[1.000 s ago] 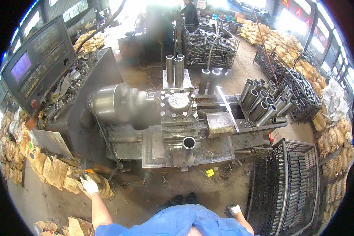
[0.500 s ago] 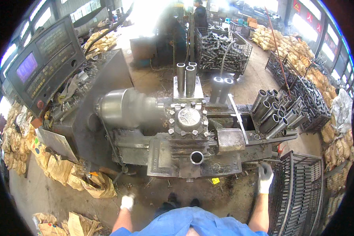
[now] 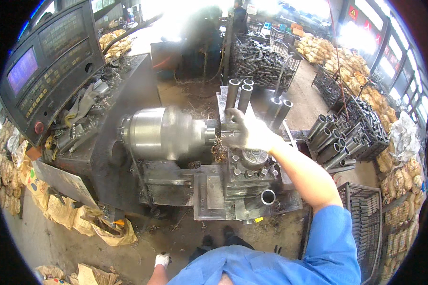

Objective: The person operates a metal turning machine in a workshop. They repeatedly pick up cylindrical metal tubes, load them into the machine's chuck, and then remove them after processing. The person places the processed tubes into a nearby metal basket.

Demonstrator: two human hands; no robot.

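The right hand (image 3: 249,133), down by the wire basket (image 3: 366,223) half a second ago, now reaches the lathe chuck (image 3: 169,132), gloved fingers (image 3: 233,116) apparently closing on a workpiece there. The left hand (image 3: 162,260) hangs low; its fingers' state I cannot tell.

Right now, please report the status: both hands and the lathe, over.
Right gloved hand reaches out at the metal workpiece beside the round steel lathe chuck; grip unclear. Left gloved hand low, empty. Upright grey steel tubes stand close behind.
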